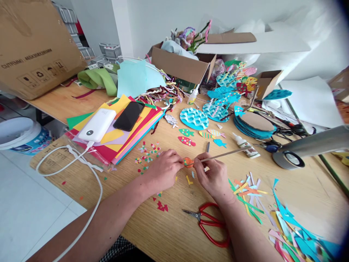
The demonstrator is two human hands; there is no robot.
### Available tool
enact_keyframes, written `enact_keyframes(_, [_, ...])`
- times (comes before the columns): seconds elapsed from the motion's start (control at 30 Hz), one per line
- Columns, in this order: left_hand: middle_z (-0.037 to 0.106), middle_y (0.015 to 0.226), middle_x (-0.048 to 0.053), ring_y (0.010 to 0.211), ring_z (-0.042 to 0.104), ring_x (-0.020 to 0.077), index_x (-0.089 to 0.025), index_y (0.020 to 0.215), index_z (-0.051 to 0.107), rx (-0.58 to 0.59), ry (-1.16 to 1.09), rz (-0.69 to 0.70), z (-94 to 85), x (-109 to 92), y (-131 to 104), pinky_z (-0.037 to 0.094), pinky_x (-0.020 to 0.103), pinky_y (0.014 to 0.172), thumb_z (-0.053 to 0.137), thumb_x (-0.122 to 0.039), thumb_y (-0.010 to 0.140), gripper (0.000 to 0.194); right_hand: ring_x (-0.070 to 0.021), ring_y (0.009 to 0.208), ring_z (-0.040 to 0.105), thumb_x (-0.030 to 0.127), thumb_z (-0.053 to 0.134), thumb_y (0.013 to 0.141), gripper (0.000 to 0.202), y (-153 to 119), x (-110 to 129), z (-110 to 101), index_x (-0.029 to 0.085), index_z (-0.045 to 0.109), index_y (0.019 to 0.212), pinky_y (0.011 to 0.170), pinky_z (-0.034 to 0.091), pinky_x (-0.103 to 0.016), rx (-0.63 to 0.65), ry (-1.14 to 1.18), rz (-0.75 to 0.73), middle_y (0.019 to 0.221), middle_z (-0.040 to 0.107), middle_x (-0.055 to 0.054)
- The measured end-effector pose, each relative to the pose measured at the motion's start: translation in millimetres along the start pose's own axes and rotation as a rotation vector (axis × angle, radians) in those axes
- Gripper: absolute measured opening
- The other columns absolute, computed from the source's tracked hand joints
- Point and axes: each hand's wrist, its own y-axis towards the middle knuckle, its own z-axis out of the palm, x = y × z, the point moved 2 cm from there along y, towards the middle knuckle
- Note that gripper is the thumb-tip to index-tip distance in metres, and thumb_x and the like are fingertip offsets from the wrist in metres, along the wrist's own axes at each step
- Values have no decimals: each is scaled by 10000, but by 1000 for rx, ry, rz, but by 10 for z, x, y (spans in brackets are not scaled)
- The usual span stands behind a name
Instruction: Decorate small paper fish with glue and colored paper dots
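Note:
Between my two hands is a small orange paper piece [188,162] with coloured spots. My left hand [168,168] pinches its left end. In my right hand [211,173] is a thin stick [226,154], its tip at the orange piece and its long end pointing up to the right. Beyond my hands lie paper fish, among them a red one [187,141], a green one [186,132] and a blue one [219,143]. Red-handled scissors [208,222] rest on the table below my right hand. Small paper dots [148,152] are scattered left of my fingers.
Coloured paper sheets [120,145] at the left carry a phone [129,115] and a white power bank [97,125] with a cable. A glue bottle [247,145], tape roll [288,159] and paper strips [249,191] are at the right. Boxes [180,65] stand behind.

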Motion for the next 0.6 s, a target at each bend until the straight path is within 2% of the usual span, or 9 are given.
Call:
enact_keyframes(0.23, [673,1080,49,1098,484,222,-170,1057,673,14,-7,-11,-9,-7,3,439,396,990,539,7,812,330,-94,449,542,215,497,893,174,-7,17,-54,194,532,724,422,407,-194,-49,81,39,624,617,-9])
enact_keyframes(0.3, [673,1072,51,1102,483,225,-162,1046,675,14,-20,-16,-15,-13,4,433,394,997,527,17,813,329,-99,469,560,214,500,884,189,-1,46,-84,189,543,702,427,420,-196,-28,157,82,640,613,-15])
enact_keyframes(0.4, [671,1050,51,1103,479,223,-153,1015,680,-5,-47,-14,-26,-17,4,425,385,1005,520,37,798,331,-107,494,580,219,492,875,219,19,115,-107,186,542,664,439,443,-201,110,358,170,643,600,-13])
enact_keyframes(0.5, [670,1032,52,1088,484,214,-153,979,684,-41,-91,-12,-33,2,5,438,369,989,518,41,795,315,-120,499,588,251,498,874,186,32,207,-84,190,541,703,447,462,-208,347,557,247,588,583,9])
enact_keyframes(0.6, [674,1029,53,1077,490,214,-160,958,691,-68,-134,-25,-33,41,8,454,364,970,520,37,799,305,-124,515,601,260,510,863,153,28,280,-44,195,537,726,457,472,-210,546,631,260,591,594,13])
